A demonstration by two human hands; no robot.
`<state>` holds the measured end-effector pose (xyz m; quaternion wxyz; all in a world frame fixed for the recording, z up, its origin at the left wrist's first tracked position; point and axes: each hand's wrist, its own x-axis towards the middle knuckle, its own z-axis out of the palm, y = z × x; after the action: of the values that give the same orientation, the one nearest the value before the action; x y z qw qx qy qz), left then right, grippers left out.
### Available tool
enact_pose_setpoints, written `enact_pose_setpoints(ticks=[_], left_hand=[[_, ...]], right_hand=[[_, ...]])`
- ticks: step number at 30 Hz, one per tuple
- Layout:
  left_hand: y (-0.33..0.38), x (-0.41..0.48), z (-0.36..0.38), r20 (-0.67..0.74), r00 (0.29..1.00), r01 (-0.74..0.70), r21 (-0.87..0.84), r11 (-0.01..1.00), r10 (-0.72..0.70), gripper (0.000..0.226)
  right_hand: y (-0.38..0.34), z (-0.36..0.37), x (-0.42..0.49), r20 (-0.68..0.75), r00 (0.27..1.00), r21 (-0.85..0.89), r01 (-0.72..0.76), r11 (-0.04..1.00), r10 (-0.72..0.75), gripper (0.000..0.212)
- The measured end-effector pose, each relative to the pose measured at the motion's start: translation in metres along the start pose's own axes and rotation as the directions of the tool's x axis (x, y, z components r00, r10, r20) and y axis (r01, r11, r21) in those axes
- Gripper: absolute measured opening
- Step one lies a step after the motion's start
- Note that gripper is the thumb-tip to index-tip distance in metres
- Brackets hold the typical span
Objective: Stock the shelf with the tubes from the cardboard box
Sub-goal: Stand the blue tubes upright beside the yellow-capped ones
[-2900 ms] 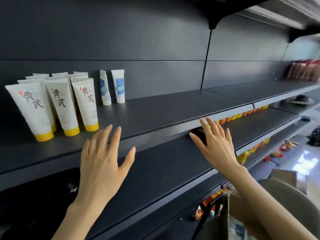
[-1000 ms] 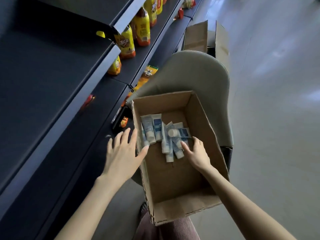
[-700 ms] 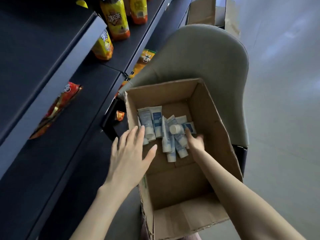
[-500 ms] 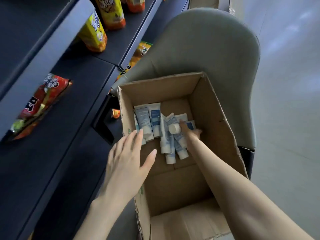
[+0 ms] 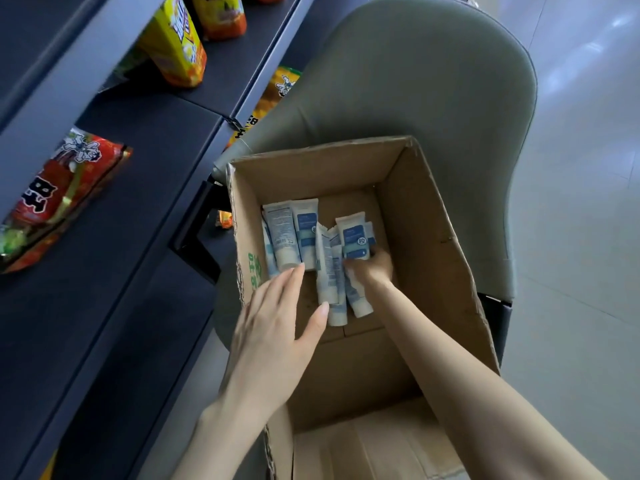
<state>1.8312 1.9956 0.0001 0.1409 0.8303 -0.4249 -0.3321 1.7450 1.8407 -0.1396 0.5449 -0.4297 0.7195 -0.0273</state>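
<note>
An open cardboard box (image 5: pixel 426 244) rests on a grey chair, with several white-and-blue tubes (image 5: pixel 287 233) lying on its bottom. My right hand (image 5: pixel 372 268) is deep inside the box, its fingers closed around one tube (image 5: pixel 355 237) that is tipped up above the pile. My left hand (image 5: pixel 277 334) hovers over the box's left wall with fingers spread, holding nothing. The dark shelf (image 5: pixel 114 209) runs along the left.
A grey padded chair (image 5: pixel 415 81) holds the box. Yellow and orange snack bags (image 5: pixel 176 43) stand on a lower shelf at the top left. A red snack packet (image 5: pixel 55 188) lies on another shelf. Pale floor (image 5: pixel 581 202) spreads to the right.
My view dropped from the upper shelf to the box. My right hand went into the tubes and closed on one, lifting its end. My left hand came over the box's left edge.
</note>
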Motion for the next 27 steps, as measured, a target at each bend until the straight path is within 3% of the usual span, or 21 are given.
enact_pose_setpoints(ticks=[6, 11, 14, 18, 24, 27], left_hand=[[-0.004, -0.006, -0.003, 0.036, 0.999, 0.033, -0.154, 0.988, -0.028, 0.057], [-0.011, -0.013, -0.003, 0.042, 0.996, 0.083, -0.384, 0.919, -0.073, 0.039], [-0.013, -0.014, -0.005, 0.031, 0.993, 0.113, -0.469, 0.876, -0.112, 0.029], [-0.012, -0.013, -0.01, -0.001, 0.986, 0.133, -0.587, 0.799, -0.165, 0.026], [-0.009, -0.015, -0.014, -0.081, 0.984, 0.049, -0.728, 0.684, -0.157, 0.013], [-0.013, -0.022, -0.015, -0.129, 0.972, 0.014, -0.803, 0.595, -0.198, 0.022]], right_hand=[[0.0, -0.01, -0.01, 0.021, 1.0, 0.068, -0.005, 0.998, 0.003, 0.053], [0.003, -0.021, -0.031, 0.125, 0.987, 0.244, -0.129, 0.961, 0.1, 0.039], [0.006, -0.029, -0.058, 0.289, 0.957, 0.327, -0.112, 0.938, 0.014, 0.033], [0.002, -0.036, -0.101, 0.478, 0.866, 0.438, -0.093, 0.894, -0.144, 0.03], [-0.002, -0.03, -0.157, 0.581, 0.749, 0.533, -0.055, 0.845, -0.318, 0.042], [0.0, -0.021, -0.172, 0.575, 0.74, 0.549, -0.033, 0.835, -0.349, 0.039]])
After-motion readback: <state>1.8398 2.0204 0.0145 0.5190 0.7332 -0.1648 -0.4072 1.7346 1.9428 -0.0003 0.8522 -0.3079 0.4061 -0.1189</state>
